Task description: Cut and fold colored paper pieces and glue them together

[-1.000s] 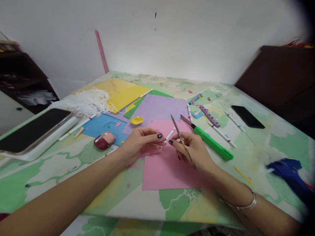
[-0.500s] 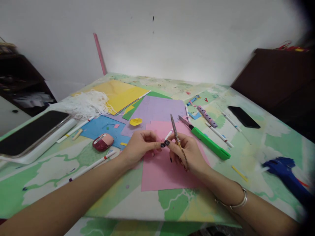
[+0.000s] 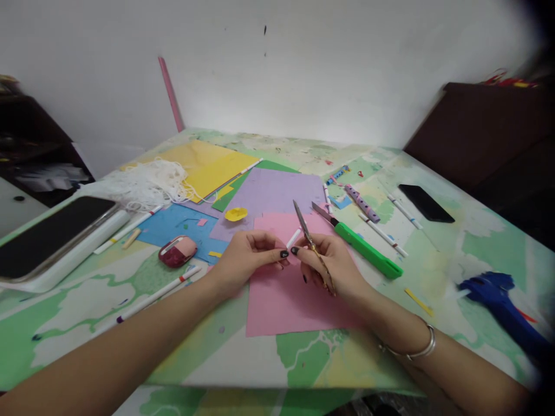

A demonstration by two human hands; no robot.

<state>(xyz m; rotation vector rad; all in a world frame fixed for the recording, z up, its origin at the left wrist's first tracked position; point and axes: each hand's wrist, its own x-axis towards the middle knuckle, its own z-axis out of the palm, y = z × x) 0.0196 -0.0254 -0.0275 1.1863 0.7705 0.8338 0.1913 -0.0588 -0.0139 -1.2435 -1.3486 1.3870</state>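
Over a pink sheet of paper [image 3: 286,306], my two hands meet at the fingertips. A pair of slim scissors [image 3: 303,222] with patterned gold handles lies in my right hand [image 3: 332,266], blades pointing up and away. My left hand [image 3: 249,260] is closed in a pinch; whatever sits between its fingertips is too small to make out. Just beyond the fingertips a white marker [image 3: 293,238] lies on the pink sheet. Right of the scissors is a green utility knife [image 3: 368,249] with its blade out.
A purple sheet [image 3: 281,190], yellow sheet [image 3: 225,164] and blue sheet [image 3: 160,228] lie behind. White yarn [image 3: 151,182], a yellow paper cup shape [image 3: 236,214] and a maroon-pink case [image 3: 177,251] are left. At right are a phone [image 3: 426,203] and a blue glue gun [image 3: 498,300].
My hands have come together, thumb tips drawing close over the pink sheet. The scissors stay in my right hand. The whole view has shifted slightly.
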